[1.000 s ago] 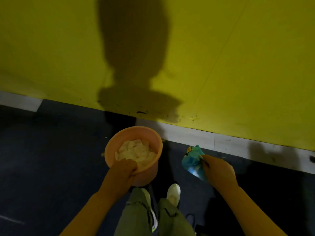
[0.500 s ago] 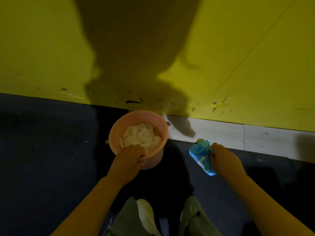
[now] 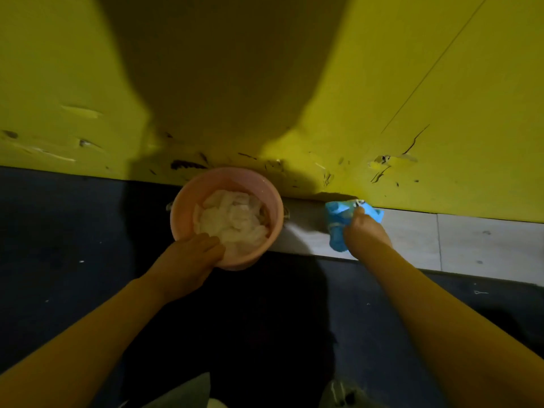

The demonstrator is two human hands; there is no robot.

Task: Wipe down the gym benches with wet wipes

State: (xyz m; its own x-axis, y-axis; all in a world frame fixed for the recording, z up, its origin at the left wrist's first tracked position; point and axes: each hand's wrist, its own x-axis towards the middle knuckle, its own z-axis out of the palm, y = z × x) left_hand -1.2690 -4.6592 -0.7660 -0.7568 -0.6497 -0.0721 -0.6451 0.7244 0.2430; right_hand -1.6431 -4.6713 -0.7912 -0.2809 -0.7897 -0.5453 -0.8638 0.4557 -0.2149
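Observation:
A pink bucket (image 3: 188, 198) holds a heap of white wipes (image 3: 232, 220) and sits low by the foot of the yellow wall. My left hand (image 3: 190, 256) grips the bucket's near rim, fingers curled over its edge. My right hand (image 3: 366, 235) holds a blue wipes packet (image 3: 338, 216) just to the right of the bucket, in front of the pale skirting strip. No bench is in view.
A scuffed yellow wall (image 3: 441, 98) fills the top of the view, with my shadow across its middle. A pale grey skirting strip (image 3: 471, 242) runs along its base at right. Dark floor (image 3: 59, 231) lies on both sides. My knees show at the bottom edge.
The view has closed in on the wall and dropped lower. Bucket and blue packet have both come closer to the wall's base, still in my hands. My shoes have left the view.

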